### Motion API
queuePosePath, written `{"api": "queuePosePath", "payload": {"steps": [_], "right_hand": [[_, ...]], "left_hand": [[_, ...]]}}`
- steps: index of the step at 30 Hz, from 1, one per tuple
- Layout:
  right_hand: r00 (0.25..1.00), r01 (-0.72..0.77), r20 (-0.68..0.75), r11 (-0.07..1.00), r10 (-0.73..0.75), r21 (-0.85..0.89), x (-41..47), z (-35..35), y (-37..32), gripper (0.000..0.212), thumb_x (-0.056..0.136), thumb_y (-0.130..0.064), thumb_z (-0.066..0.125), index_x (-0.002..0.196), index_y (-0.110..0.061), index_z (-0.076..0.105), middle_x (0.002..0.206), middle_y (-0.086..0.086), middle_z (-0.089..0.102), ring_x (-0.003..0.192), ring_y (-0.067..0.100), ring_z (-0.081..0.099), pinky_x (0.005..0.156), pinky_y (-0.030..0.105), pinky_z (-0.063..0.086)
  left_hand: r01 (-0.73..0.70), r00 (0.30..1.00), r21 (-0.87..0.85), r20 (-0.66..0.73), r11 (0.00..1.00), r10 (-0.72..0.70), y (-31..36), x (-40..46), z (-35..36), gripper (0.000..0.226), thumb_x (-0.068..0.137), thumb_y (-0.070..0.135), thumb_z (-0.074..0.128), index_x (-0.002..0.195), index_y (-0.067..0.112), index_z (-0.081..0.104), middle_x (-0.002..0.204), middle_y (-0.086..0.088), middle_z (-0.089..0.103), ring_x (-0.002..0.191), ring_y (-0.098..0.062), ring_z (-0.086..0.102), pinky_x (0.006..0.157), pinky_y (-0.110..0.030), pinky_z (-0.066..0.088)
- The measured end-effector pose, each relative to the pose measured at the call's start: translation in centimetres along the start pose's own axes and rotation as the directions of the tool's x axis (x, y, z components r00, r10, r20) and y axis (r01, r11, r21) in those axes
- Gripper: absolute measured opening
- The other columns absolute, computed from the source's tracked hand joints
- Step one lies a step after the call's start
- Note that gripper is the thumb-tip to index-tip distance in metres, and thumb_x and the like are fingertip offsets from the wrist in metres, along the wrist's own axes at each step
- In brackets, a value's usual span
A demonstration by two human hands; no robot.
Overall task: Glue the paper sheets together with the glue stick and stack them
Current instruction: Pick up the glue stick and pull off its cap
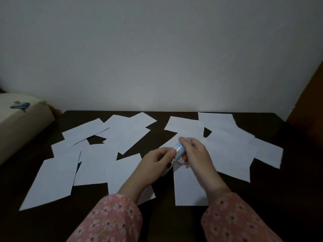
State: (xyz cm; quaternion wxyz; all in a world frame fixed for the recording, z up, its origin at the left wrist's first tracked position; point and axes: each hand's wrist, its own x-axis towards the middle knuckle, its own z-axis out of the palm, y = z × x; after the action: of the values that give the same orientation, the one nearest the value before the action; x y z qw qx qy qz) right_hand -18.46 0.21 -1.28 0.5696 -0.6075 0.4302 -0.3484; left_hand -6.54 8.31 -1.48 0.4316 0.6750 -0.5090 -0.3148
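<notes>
Across the dark tabletop (162,213), loose white paper sheets (52,179) scattered from left edge to right, many overlapping at corners, none squared into a pile. Behind, a plain pale wall (157,49); at far left, a cream cushion or box (21,119) bearing a small blue motif, hard to identify in the dim light; at far right, a brown wooden edge (307,102).

Judged from this layout, barely begun: no stack visible anywhere, no pair of sheets plainly joined, though overlapping sheets could hide a bond. Nearly everything left to do: gluing, pressing together, stacking.

Nearest and just right of centre, a lined sheet (188,187) lying flat, partly under the right wrist, probably the first one due for glue.

Above that sheet, held clear of the table between both hands, the glue stick (180,150), pale blue, tilted with its upper end away from the body. Left hand (157,161) curled round the lower part of the tube, thumb and fingertips pinching it. Right hand (195,151) wrapped over the upper end, fingers bent round what seems to be the cap. Probably uncapping or twisting up the glue; cap on or off cannot be told, since the fingers cover that end.

Pink floral sleeves (113,220) on both forearms.

As for containers: none certain in view. Cream object at left possibly a box, contents not visible. Glue level within the tube also hidden.
</notes>
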Motion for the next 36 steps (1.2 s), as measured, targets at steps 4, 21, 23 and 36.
{"api": "queuePosePath", "payload": {"steps": [4,21,23,36], "right_hand": [[0.998,0.062,0.025,0.996,-0.06,-0.063,0.5,0.0,-0.2,0.023,0.098,-0.042,0.048,0.103,-0.022,0.059,0.091,-0.002,0.059,0.081,0.008,0.059,0.057,0.015,0.045],[0.939,0.302,0.188,0.952,-0.289,-0.044,0.3,-1.0,0.4,0.028,0.093,-0.047,0.035,0.1,-0.031,0.058,0.098,-0.006,0.058,0.096,0.017,0.06,0.085,0.039,0.055],[0.957,0.258,0.137,0.966,-0.256,0.001,0.4,-1.0,0.4,0.029,0.094,-0.047,0.034,0.1,-0.03,0.057,0.1,-0.003,0.056,0.094,0.013,0.058,0.078,0.029,0.055],[0.992,0.11,0.061,0.993,-0.112,0.034,0.6,-0.7,-0.4,0.023,0.101,-0.036,0.039,0.089,-0.022,0.051,0.085,0.002,0.053,0.077,0.009,0.058,0.057,0.013,0.048]], "left_hand": [[0.028,1.0,-0.082,-0.011,0.996,-0.029,0.1,1.1,0.9,0.02,0.099,0.036,0.043,0.09,0.029,0.06,0.086,0.005,0.062,0.077,-0.014,0.062,0.066,-0.028,0.052],[0.079,0.984,-0.193,0.17,0.978,-0.046,1.1,1.1,-0.7,0.047,0.089,0.057,0.042,0.093,0.016,0.065,0.072,-0.001,0.065,0.053,-0.013,0.052,0.051,-0.021,0.043],[0.082,0.992,-0.13,0.102,0.988,-0.068,0.9,0.9,-1.1,0.047,0.082,0.061,0.045,0.094,0.02,0.065,0.073,0.001,0.066,0.057,-0.012,0.055,0.054,-0.021,0.045],[-0.012,0.991,-0.067,-0.132,0.998,0.003,0.8,1.0,-0.9,0.023,0.088,0.045,0.056,0.089,0.027,0.071,0.071,0.01,0.062,0.062,0.004,0.057,0.051,-0.007,0.041]]}}
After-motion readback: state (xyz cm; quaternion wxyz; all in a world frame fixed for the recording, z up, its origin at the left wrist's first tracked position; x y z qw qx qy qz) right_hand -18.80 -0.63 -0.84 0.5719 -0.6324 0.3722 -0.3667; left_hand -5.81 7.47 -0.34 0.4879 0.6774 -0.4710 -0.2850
